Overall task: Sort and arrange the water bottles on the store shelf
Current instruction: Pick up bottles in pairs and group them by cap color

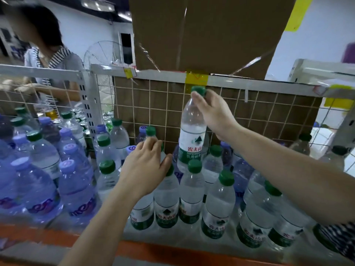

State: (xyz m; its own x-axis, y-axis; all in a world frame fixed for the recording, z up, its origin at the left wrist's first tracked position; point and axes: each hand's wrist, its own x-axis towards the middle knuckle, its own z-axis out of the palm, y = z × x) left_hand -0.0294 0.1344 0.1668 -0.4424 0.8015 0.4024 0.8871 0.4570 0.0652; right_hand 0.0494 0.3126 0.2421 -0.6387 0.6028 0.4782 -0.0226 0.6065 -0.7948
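Note:
My right hand (212, 112) holds a clear green-capped water bottle (191, 137) by its neck and cap, lifted above the other bottles in front of the wire grid. My left hand (146, 166) rests over the top of another green-capped bottle (151, 132) in the middle of the shelf, fingers curled around its shoulder. Several green-capped clear bottles (219, 204) stand in the front and middle of the shelf. Purple-capped bluish bottles (76, 189) fill the left side.
A wire grid backing (269, 112) with cardboard behind it closes the shelf's rear. A large cardboard box (207, 31) sits on the top rail. An orange shelf edge (153, 250) runs along the front. Another person (51, 60) stands behind the left section.

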